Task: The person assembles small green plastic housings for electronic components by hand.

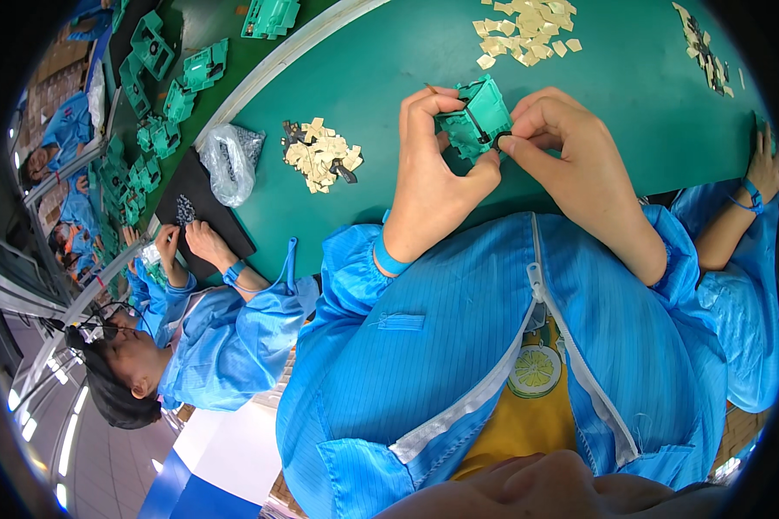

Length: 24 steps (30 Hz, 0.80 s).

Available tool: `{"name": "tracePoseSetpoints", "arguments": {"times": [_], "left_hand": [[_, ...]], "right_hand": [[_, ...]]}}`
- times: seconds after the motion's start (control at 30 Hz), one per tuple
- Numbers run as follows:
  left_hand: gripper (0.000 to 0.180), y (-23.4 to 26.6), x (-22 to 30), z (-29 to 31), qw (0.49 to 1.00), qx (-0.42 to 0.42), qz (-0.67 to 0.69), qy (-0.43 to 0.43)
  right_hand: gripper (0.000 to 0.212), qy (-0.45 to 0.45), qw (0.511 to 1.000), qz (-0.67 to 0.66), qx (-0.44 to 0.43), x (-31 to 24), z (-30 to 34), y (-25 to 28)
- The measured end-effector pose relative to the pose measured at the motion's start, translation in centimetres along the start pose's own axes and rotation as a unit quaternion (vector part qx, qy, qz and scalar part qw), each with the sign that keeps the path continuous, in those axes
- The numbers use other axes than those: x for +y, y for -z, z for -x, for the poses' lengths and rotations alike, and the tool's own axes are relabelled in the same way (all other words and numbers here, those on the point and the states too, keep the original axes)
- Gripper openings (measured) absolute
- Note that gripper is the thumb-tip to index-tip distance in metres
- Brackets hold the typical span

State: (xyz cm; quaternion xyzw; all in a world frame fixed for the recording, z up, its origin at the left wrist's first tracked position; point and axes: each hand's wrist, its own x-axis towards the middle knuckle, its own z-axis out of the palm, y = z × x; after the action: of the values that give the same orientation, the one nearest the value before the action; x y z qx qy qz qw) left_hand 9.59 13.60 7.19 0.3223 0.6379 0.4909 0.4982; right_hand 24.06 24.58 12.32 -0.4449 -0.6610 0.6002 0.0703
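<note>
Above the green table, my left hand (pixel 437 164) grips a small green plastic housing (pixel 491 105) by its left side, the thumb along its lower edge. The housing is tilted, its hollow side turned up, and a thin black strip or wire runs inside it. My right hand (pixel 580 156) pinches a small round black part (pixel 499 140) between thumb and forefinger at the housing's lower right corner. Whether that part is fixed to the housing I cannot tell. The remaining right fingers are curled close to the housing's right wall.
Cream-coloured pieces (pixel 528 30) lie scattered at the far side; another heap (pixel 320 157) sits left. Beyond it are a plastic bag (pixel 232 164) and a black mat (pixel 221 212), where a co-worker's hands (pixel 203 242) work. Green housings (pixel 182 99) line a belt. Another person's hand (pixel 763 169) rests right.
</note>
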Motion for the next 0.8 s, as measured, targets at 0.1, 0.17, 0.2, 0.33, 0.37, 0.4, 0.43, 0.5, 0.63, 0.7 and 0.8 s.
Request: {"name": "tracePoseSetpoints", "arguments": {"times": [0.1,0.17,0.2,0.33,0.37,0.4,0.43,0.5,0.63,0.7,0.8], "left_hand": [[0.056,0.0,-0.1,0.0,1.000,-0.004,-0.006,-0.017],[0.056,0.0,-0.5,0.0,1.000,-0.006,0.009,-0.018],[0.056,0.0,-0.7,0.1,1.000,-0.008,0.024,-0.019],[0.057,0.0,-1.3,0.2,0.996,-0.019,0.088,-0.008],[0.059,0.0,-1.7,0.2,0.994,-0.017,0.106,-0.019],[0.061,0.0,-1.9,0.2,0.992,-0.014,0.123,-0.029],[0.061,0.0,-1.9,0.3,0.992,-0.013,0.123,-0.030],[0.062,0.0,-1.8,0.3,0.989,-0.019,0.137,-0.045],[0.063,0.1,-1.8,0.4,0.985,-0.021,0.155,-0.072],[0.063,0.2,-1.9,0.6,0.982,-0.028,0.169,-0.078],[0.063,0.3,-1.9,0.9,0.975,-0.033,0.204,-0.087]], "right_hand": [[0.012,-0.001,1.000,0.004,0.000,0.0,0.0,0.0],[0.013,-0.002,1.000,0.006,0.000,-0.1,0.1,0.0],[0.013,0.000,1.000,0.008,0.002,-0.2,0.2,0.0],[0.013,0.021,1.000,0.011,0.000,-0.5,0.3,-0.2],[0.013,0.021,1.000,0.011,-0.001,-0.6,0.4,-0.2],[0.013,0.025,1.000,0.005,-0.003,-0.8,0.4,-0.2],[0.013,0.029,1.000,-0.001,-0.006,-0.9,0.5,-0.2],[0.014,0.037,0.999,-0.001,-0.001,-0.9,0.5,-0.3],[0.015,0.073,0.997,0.017,0.002,-0.9,0.7,-0.4],[0.017,0.047,0.999,-0.027,0.004,-0.6,0.8,-0.5],[0.025,0.016,0.994,-0.108,-0.009,-0.2,0.9,0.0]]}}
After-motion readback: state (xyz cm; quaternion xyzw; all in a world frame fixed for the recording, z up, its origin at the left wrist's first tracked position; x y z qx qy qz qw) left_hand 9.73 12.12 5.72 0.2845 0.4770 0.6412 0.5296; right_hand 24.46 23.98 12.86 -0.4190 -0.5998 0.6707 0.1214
